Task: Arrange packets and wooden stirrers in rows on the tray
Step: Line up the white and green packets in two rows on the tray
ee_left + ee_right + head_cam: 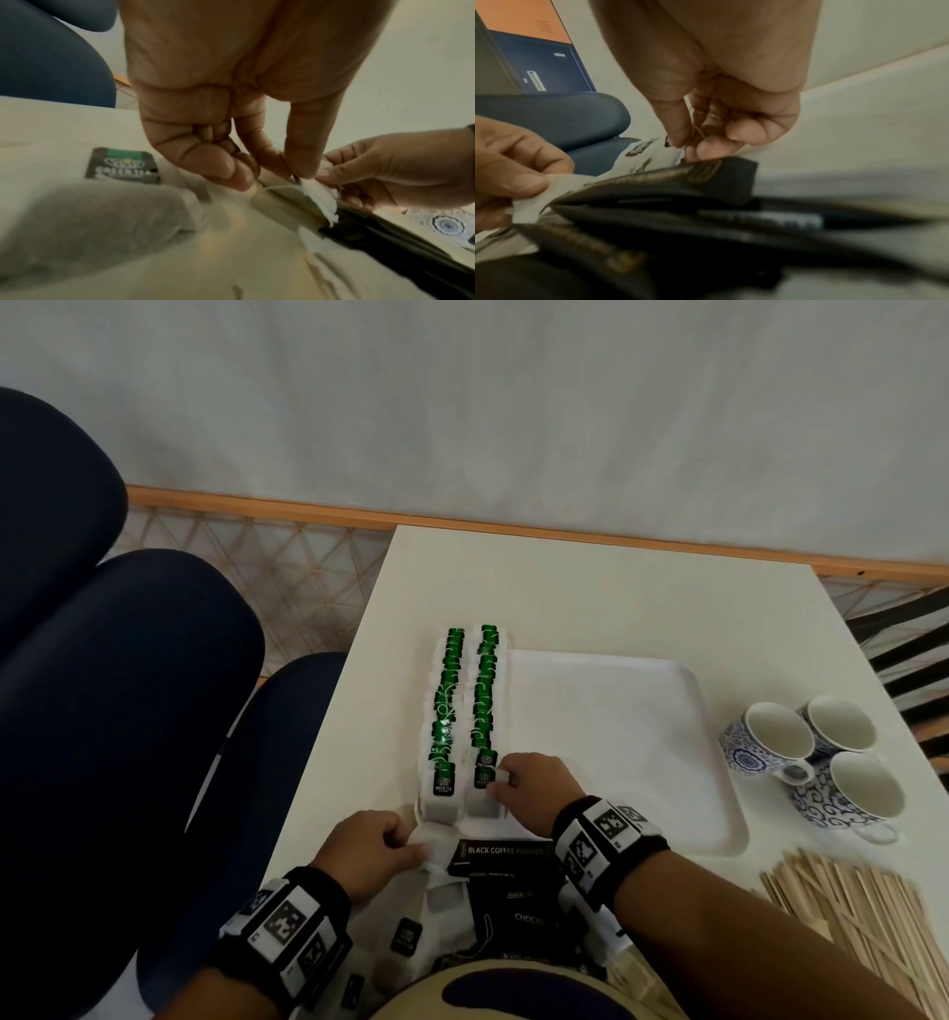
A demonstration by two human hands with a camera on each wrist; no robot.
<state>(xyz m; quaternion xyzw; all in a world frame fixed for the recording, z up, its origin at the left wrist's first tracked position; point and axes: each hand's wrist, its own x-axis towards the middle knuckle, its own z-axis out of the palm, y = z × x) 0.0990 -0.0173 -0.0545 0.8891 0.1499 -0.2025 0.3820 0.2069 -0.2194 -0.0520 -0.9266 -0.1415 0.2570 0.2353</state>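
A: Tea bags (464,711) run in two overlapping rows up the left side of the tray (719,819), each tag showing, so the rest of the tray stays open for other rows.

B: And the right hand (529,791)?

A: Its fingers (706,150) curl in a pinch on the nearest bag of the second row, likely squaring it with its neighbours.

B: The left hand (369,852)?

A: Thumb and forefinger pinch a white tea bag (423,842) at the tray's near edge, ready as the next piece. Black coffee packets (500,852) lie heaped just beside it on the bench (616,588).

B: The wooden stirrers (847,911)?

A: Untouched, piled at the right, well apart from the hands.
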